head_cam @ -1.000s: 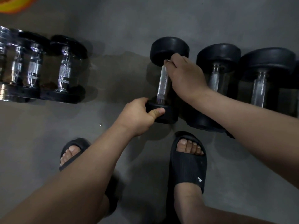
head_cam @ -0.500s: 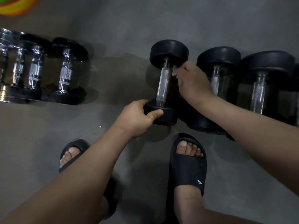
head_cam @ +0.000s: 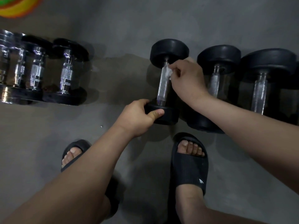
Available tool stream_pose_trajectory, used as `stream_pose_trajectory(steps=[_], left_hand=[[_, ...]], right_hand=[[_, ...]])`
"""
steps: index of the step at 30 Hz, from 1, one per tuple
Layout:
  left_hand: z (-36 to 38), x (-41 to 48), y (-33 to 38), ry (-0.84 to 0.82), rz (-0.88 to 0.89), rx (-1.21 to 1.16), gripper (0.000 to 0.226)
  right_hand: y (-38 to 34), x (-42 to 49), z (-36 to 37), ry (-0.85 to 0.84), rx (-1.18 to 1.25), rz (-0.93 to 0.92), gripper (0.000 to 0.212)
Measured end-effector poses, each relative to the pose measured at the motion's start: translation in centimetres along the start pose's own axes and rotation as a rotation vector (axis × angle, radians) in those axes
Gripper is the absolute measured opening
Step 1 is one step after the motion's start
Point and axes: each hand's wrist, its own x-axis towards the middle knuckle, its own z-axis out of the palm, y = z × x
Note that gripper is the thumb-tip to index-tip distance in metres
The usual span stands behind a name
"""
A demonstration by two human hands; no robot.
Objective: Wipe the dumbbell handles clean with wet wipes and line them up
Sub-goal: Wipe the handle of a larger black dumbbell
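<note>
— Whereabouts of the dumbbell (head_cam: 163,88) under the wipe?

— Lying on the grey floor (head_cam: 113,29), just ahead of the right sandal (head_cam: 189,172), with its knurled handle running away from the feet and a black head at each end.

— Held how?

— Clasped at the near head by the left grip (head_cam: 137,117), with fingers curled over the top edge and the thumb laid along the front face.

— And the right grip (head_cam: 186,78)?

— Closed on a small white wet wipe (head_cam: 168,72), bunched up and pinched at the fingertips. Pressing it against the far end of the handle, just below the far head.

— Any neighbours?

— Yes: lying just beside a second black dumbbell (head_cam: 218,59) on the right, and past that a third dumbbell (head_cam: 268,62), bigger in the head. Set parallel, all three, with far heads in a rough row. Impossible to say whether touching, given the shadow and the right forearm crossing the gap.

— Anything off to the left?

— Well apart, across a stretch of floor: chrome-handled dumbbells (head_cam: 68,75), packed side by side, parallel too. Blurred toward the edge of view, so no sure count.

— Anything more worth noting?

— A left sandal (head_cam: 79,143), half hidden behind the left forearm. Also a patch (head_cam: 17,5) of yellow, red and green up in the far left corner, cut off and too blurred to name.
</note>
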Motion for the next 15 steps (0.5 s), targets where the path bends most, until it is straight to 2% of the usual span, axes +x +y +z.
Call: stream_pose_trajectory(steps=[4, 6, 9, 15], left_hand=[[0.0, 0.0, 0.0, -0.003, -0.004, -0.002, 0.046], [0.0, 0.0, 0.0, -0.002, 0.003, -0.003, 0.046], [0.1, 0.0, 0.1, -0.003, 0.011, 0.001, 0.046], [0.1, 0.0, -0.2, 0.002, 0.011, -0.001, 0.046]], right_hand=[[0.2, -1.1, -0.1, -0.023, -0.045, -0.12, 0.024], [0.3, -1.1, -0.1, -0.057, -0.151, -0.21, 0.022], [0.0, -0.1, -0.4, -0.079, -0.28, -0.207, 0.018], [0.7, 0.3, 0.2, -0.058, -0.324, -0.28, 0.03]])
